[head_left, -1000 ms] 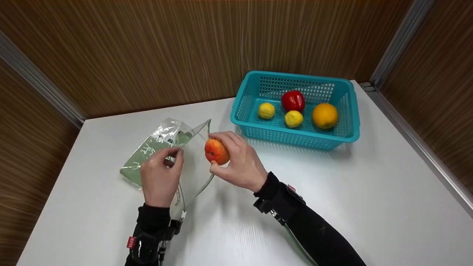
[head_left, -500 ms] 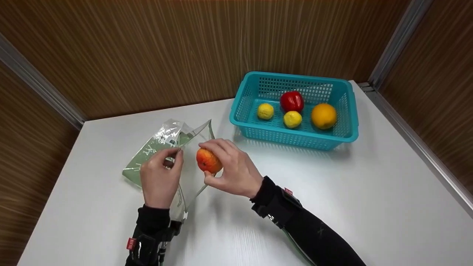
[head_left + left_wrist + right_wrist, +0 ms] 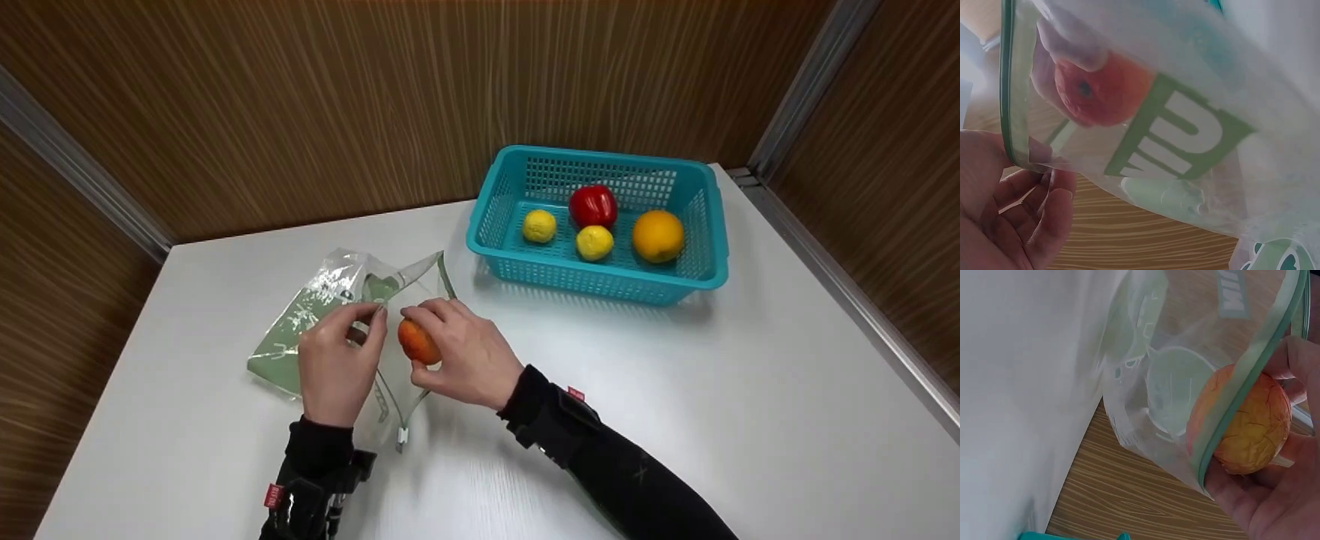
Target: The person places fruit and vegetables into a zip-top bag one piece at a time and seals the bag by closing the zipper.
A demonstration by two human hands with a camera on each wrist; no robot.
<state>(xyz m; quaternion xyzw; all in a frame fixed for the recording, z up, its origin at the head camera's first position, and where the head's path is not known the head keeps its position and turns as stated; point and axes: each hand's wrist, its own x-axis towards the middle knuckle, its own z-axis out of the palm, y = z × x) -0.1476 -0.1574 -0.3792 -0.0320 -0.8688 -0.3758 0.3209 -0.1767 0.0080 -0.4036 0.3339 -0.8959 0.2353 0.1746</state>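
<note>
My left hand [image 3: 341,360] pinches the green-edged mouth of a clear zip bag [image 3: 300,330] with green print. A white slider [image 3: 403,435] hangs at the near end of its zip. My right hand [image 3: 469,352] holds a round orange-red fruit [image 3: 418,343], peach-like, between thumb and fingers. The bag's mouth gapes around this fruit. In the right wrist view the green zip edge [image 3: 1252,377] crosses in front of the fruit, part of which shows through the plastic. The left wrist view shows the fruit [image 3: 1100,90] and right fingertips behind the clear film.
A teal basket [image 3: 600,281] stands at the back right of the white table [image 3: 675,420]. In it lie two yellow lemon-like fruits [image 3: 539,226], a red apple [image 3: 593,206] and an orange [image 3: 658,236]. Wood-grain panels [image 3: 337,112] rise behind and at both sides.
My right hand has moved left and nearer with the fruit, into the bag's mouth. My left hand has shifted slightly right, carrying the bag's edge and slider along.
</note>
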